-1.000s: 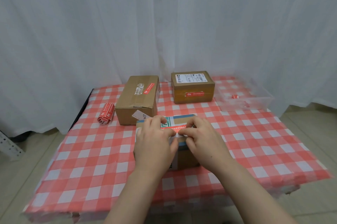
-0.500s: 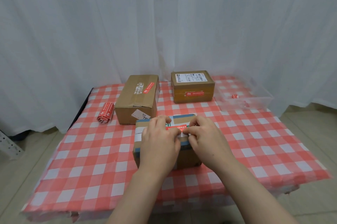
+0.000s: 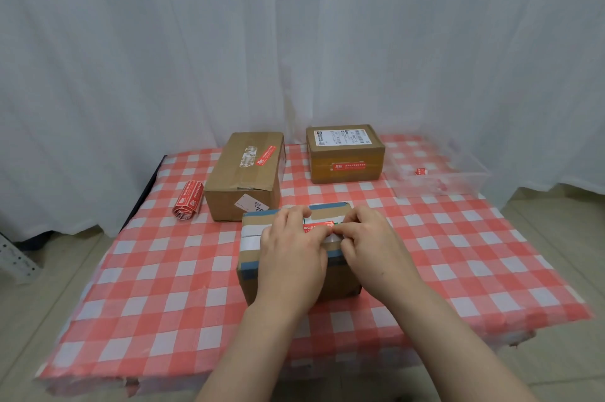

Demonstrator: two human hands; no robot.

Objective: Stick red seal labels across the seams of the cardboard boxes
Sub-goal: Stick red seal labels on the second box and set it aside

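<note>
Pinching at the middle of the work: fingers (image 3: 296, 215) of the left hand (image 3: 291, 257) curl down onto the red seal label (image 3: 316, 227), thumb against it. Fingers (image 3: 355, 221) of the right hand (image 3: 371, 246) nip the label's 3 o'clock end. Neither hand is slack.

Label lies on top of the near box (image 3: 253, 231), at 6 o'clock of the desk (image 3: 163, 287), over a pale tape band. The seam itself is hidden under the hands.

Judgement on doing this step well:
- Anchor one end with the left thumb, then wipe toward 3 o'clock so no crease gets trapped.
- Keep the strip square across the seam, with a like share on each flap.
- Let the palm heels steady the box, which looks light enough to slide on the cloth.
- Rub the ends down last.

Outward: back-left box (image 3: 245, 179) at 11 o'clock carries a label on top. Back-right box (image 3: 343, 153) at 1 o'clock carries one on its front face. Roll of labels (image 3: 188, 202) lies at 10 o'clock, clear tray (image 3: 458, 184) at 2 o'clock.

Against one second ago: left hand has crept a little toward 3 o'clock, closing on the right. Label and near box sit much where they were. Back boxes, roll and tray are unmoved.
</note>
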